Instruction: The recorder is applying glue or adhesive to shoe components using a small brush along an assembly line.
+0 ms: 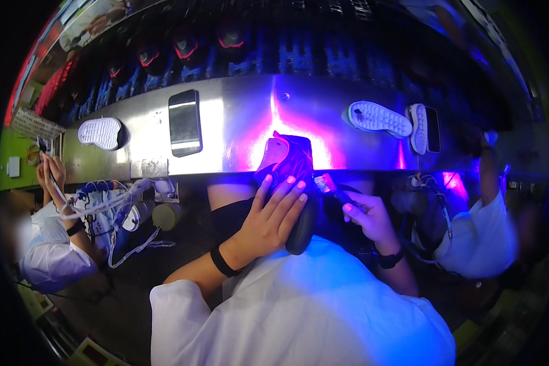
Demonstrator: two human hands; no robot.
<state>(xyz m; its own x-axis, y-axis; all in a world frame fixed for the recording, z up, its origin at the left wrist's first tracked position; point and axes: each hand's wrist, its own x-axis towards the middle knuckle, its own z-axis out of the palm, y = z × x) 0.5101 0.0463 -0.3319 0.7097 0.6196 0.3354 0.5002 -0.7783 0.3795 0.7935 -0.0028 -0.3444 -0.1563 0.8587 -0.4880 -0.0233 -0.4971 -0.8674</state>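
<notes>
In front of my body, a dark shoe upper (297, 160) with pinkish-red glowing lines leans against the edge of the metal bench. Its rounded black end (299, 236) points down toward my white shirt. My left hand (267, 224) lies across the upper, fingers stretched out over its side and holding it in place; the thumb is hidden. At the right side of the upper, my right hand (372, 218) grips a small brush (325, 183) by its dark handle. The lit bristles are close beside the upper; whether they touch it I cannot tell.
The metal bench (238, 143) glows violet behind the upper. On it lie a phone-like dark slab (185, 124), a white shoe sole (100, 133) at left and two more soles (381, 119) (418, 129) at right. Behind runs a dark rack (296, 55). Co-workers (61, 238) (479, 238) sit on both sides.
</notes>
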